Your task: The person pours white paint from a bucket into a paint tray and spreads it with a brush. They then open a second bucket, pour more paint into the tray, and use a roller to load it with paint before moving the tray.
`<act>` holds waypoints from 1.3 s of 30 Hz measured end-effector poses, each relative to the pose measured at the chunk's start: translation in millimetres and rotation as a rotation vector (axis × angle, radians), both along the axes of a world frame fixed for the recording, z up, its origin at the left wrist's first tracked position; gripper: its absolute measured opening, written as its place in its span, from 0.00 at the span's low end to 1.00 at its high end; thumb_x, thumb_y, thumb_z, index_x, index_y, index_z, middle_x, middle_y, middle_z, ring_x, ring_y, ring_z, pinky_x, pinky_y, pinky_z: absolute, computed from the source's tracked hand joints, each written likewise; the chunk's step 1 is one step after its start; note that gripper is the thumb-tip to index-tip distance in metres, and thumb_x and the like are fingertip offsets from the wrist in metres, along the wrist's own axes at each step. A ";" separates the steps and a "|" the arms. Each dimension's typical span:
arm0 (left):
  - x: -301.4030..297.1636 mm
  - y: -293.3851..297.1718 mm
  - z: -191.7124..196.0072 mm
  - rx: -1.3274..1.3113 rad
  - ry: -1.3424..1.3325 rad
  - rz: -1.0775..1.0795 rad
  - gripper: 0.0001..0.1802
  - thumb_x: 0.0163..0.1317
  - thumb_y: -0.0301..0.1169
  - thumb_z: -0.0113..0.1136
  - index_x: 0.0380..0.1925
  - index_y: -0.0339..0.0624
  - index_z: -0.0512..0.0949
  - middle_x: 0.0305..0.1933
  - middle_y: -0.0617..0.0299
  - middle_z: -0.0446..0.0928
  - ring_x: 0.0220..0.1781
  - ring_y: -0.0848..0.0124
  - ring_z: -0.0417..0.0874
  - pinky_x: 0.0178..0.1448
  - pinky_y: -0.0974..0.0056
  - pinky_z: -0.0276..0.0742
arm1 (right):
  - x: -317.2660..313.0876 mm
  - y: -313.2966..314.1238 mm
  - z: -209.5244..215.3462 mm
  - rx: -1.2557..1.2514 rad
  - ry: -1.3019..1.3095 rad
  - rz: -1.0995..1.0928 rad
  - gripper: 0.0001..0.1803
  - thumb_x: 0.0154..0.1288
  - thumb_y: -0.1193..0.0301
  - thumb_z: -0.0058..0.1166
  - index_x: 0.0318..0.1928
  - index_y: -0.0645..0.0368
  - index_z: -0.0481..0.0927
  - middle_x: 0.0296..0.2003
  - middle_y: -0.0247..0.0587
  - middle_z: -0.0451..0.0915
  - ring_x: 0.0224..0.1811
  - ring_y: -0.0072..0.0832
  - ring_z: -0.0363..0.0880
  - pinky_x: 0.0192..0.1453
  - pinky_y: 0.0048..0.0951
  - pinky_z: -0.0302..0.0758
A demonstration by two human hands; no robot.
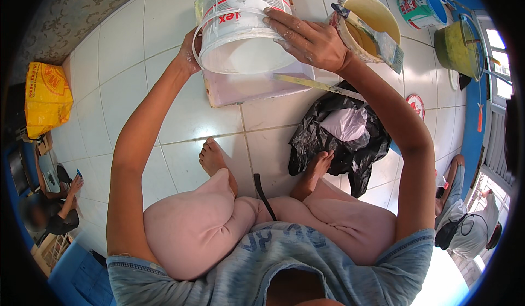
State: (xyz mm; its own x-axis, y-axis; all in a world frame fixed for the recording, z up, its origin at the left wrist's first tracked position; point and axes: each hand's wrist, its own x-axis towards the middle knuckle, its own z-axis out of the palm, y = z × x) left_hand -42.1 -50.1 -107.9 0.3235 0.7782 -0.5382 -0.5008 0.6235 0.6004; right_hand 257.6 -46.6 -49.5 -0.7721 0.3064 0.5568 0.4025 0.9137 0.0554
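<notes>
A white plastic paint bucket (243,30) with red stripes is tipped on its side at the top centre, its open mouth toward me. Both hands hold it. My left hand (189,52) grips the left side near the rim, its fingers partly hidden. My right hand (309,39) presses its fingers on the bucket's upper right side by the rim. White paint smears mark those fingers. Beneath the bucket is a shallow pale lilac tray (219,92). A paint-stained flat stick (322,86) reaches from the tray's right edge under my right forearm.
Right of my hand, a cream bucket (350,4) carries a paintbrush (377,35) across its rim. A black plastic bag (306,136) lies by my right foot. More paint buckets (421,8) stand far right. A yellow bag (48,99) sits left. Other people (57,210) are at both sides.
</notes>
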 end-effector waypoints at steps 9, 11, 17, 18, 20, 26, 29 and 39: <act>3.0 -0.4 -2.0 -0.032 0.069 0.035 0.26 0.69 0.45 0.46 0.59 0.39 0.70 0.55 0.52 0.78 0.52 0.62 0.82 0.57 0.56 0.82 | -0.8 -0.8 2.1 -0.005 -0.002 -0.025 0.30 0.53 0.73 0.64 0.59 0.59 0.75 0.62 0.37 0.73 0.39 0.25 0.84 0.38 0.23 0.83; 3.1 0.1 -4.8 -0.049 0.122 0.048 0.26 0.69 0.45 0.44 0.58 0.39 0.71 0.55 0.53 0.78 0.53 0.61 0.82 0.57 0.55 0.81 | -2.5 2.1 3.6 -0.024 0.026 -0.045 0.29 0.53 0.73 0.64 0.59 0.58 0.75 0.61 0.37 0.73 0.38 0.25 0.84 0.37 0.23 0.83; 2.6 1.7 -8.5 -0.051 0.162 0.105 0.25 0.68 0.46 0.46 0.58 0.41 0.72 0.55 0.54 0.78 0.53 0.62 0.82 0.59 0.54 0.80 | -13.8 18.1 21.2 -0.070 0.128 -0.071 0.23 0.57 0.72 0.61 0.56 0.55 0.77 0.54 0.41 0.77 0.32 0.27 0.84 0.32 0.26 0.82; 3.3 1.9 -3.0 -0.062 0.174 0.111 0.25 0.68 0.46 0.46 0.58 0.42 0.71 0.56 0.55 0.77 0.54 0.63 0.82 0.59 0.54 0.80 | -15.9 22.5 23.8 -0.074 0.166 -0.065 0.21 0.58 0.71 0.61 0.54 0.55 0.79 0.50 0.44 0.81 0.30 0.29 0.84 0.31 0.27 0.81; 4.2 3.2 -0.7 -0.060 0.192 0.107 0.26 0.69 0.46 0.46 0.59 0.42 0.70 0.57 0.56 0.77 0.55 0.64 0.81 0.59 0.55 0.80 | -16.9 30.6 23.5 -0.142 0.182 -0.086 0.19 0.60 0.70 0.58 0.53 0.56 0.78 0.55 0.37 0.77 0.32 0.33 0.84 0.33 0.29 0.82; 1.1 7.2 1.0 -0.037 0.218 0.101 0.26 0.69 0.47 0.46 0.61 0.44 0.68 0.60 0.59 0.74 0.57 0.64 0.79 0.60 0.57 0.79 | -23.9 45.3 54.2 -0.243 0.281 -0.054 0.15 0.64 0.71 0.54 0.49 0.67 0.77 0.47 0.52 0.79 0.38 0.47 0.83 0.39 0.38 0.80; 1.4 5.8 3.5 -0.055 0.242 0.085 0.27 0.69 0.48 0.47 0.61 0.45 0.68 0.60 0.59 0.74 0.57 0.64 0.78 0.60 0.58 0.80 | -23.2 50.0 54.5 -0.266 0.273 -0.056 0.15 0.64 0.71 0.54 0.48 0.67 0.77 0.50 0.51 0.78 0.39 0.47 0.82 0.40 0.39 0.81; 6.1 0.8 12.4 -0.052 0.305 0.053 0.27 0.70 0.49 0.44 0.63 0.46 0.66 0.61 0.59 0.73 0.58 0.65 0.78 0.58 0.59 0.81 | -20.1 53.8 51.6 -0.250 0.290 -0.071 0.14 0.65 0.71 0.53 0.47 0.68 0.77 0.45 0.52 0.79 0.38 0.48 0.81 0.41 0.39 0.80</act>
